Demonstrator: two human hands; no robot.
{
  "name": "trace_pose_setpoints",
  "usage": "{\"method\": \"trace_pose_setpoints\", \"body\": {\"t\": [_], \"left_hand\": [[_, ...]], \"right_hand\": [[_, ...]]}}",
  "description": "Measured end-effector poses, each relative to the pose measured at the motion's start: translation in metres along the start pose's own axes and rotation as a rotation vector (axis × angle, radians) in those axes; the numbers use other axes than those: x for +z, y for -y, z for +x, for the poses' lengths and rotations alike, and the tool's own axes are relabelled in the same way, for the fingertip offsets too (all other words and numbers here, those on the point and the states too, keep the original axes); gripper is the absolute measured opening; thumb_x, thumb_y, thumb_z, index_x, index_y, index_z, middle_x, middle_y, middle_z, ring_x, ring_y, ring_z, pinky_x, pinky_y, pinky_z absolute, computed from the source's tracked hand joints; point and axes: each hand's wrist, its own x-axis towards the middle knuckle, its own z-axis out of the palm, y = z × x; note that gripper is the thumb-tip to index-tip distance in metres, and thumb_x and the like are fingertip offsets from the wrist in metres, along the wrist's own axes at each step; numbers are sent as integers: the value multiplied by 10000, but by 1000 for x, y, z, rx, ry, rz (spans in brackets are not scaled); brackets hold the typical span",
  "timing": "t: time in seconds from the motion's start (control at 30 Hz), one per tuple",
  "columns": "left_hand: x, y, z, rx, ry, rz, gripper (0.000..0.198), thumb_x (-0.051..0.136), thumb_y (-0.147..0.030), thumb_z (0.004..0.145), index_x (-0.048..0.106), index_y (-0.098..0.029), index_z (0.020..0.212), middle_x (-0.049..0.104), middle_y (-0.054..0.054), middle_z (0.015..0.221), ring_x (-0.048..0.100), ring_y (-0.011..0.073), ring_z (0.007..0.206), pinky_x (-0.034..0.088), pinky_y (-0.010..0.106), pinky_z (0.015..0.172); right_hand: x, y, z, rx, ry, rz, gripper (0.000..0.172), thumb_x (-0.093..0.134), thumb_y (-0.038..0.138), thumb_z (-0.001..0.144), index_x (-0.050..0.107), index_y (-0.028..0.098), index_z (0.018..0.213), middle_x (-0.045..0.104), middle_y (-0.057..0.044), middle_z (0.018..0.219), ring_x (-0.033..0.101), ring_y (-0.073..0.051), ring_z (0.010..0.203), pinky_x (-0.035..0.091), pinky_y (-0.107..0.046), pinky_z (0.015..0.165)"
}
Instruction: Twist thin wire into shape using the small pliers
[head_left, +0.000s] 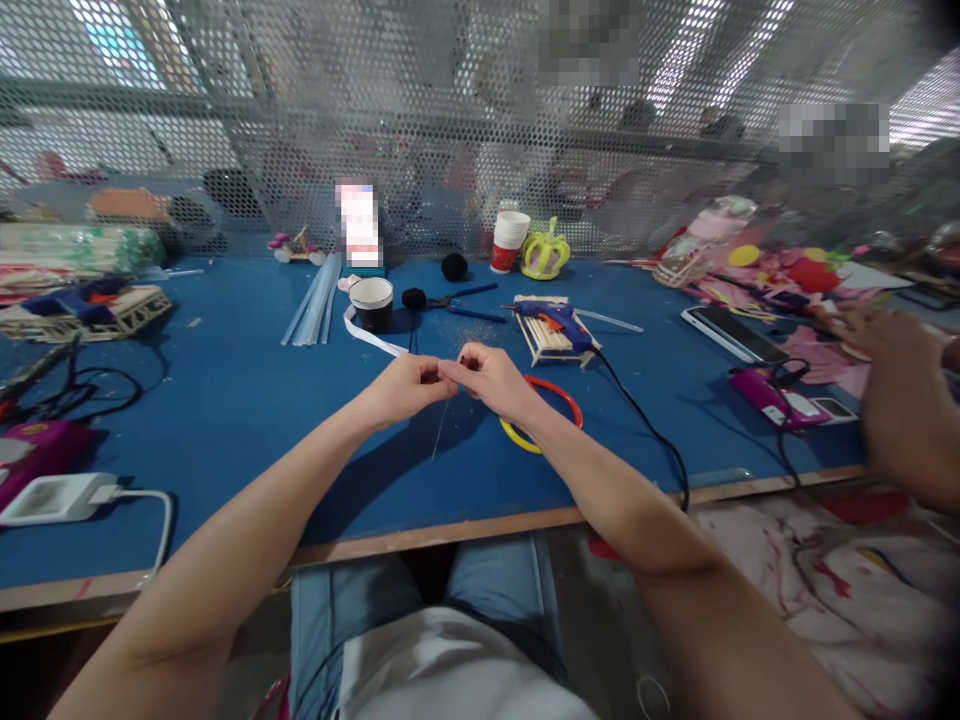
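Note:
My left hand (405,388) and my right hand (491,378) meet above the blue table, fingertips pinched together. A thin wire (440,432) hangs down from where the fingers join; the part between the fingertips is hidden. Just beyond my left hand, a white ribbon (371,336) trails from a white-rimmed black cup (372,305). A red and yellow ring (520,437) lies under my right forearm. Blue-handled pliers (469,303) rest behind my hands, near a black pom-pom (454,267).
A blue glue gun (559,324) rests on a small stick rack, its cord running toward the front edge. Clear glue sticks (313,308) lie left of the cup. Paper cups (511,241) stand at the mesh. At right, a co-worker's hand (862,325) is near pink scraps.

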Motion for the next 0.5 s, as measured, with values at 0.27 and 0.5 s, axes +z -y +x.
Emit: {"method": "trace_pose_setpoints", "body": {"t": [0.27,0.5], "left_hand": [[-7,-5,-2,-119,107,-193,252,636,-360,677,552,-122,675,410,-47,564,257,39,468,167,214,437],[0,-5,-3,24,-61,124,242,572,-343,708,521,-123,620,404,-46,541,309,59,513,230,214,483]], "right_hand": [[-1,-1,1,8,189,373,330,596,479,745,475,173,720,492,47,556,433,-61,469,351,-197,439],[3,-2,-1,-24,-38,121,375,622,496,714,429,182,646,415,69,488,375,-56,434,295,-202,422]]}}
